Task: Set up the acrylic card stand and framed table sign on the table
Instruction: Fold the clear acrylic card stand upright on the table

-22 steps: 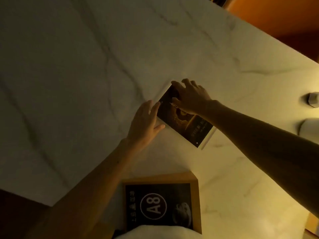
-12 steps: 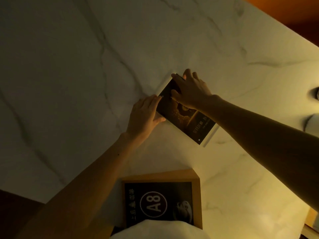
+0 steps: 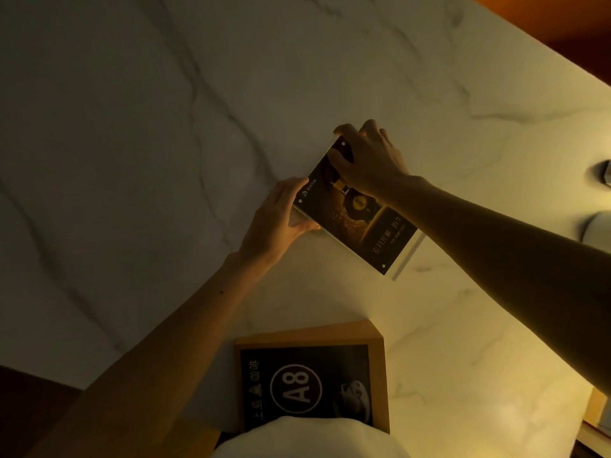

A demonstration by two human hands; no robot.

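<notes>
The acrylic card stand (image 3: 370, 233), a clear slab holding a dark card with gold print, rests at a slant on the white marble table (image 3: 165, 143). My left hand (image 3: 281, 219) grips its near-left corner, thumb under the edge. My right hand (image 3: 370, 160) pinches its far top corner, covering part of the card. The framed table sign (image 3: 314, 375), a wooden frame around a black panel marked A8, lies flat near the table's front edge, its lower part hidden behind white cloth on my body.
Two pale objects (image 3: 598, 226) sit at the table's right edge, partly out of view. The table's far-right edge runs diagonally against an orange-brown floor (image 3: 562, 28). A dark floor shows at the lower left.
Both hands have closed more firmly on the card stand: the left hand has moved from beside it onto its corner, and the stand's near-left edge now appears raised off the table.
</notes>
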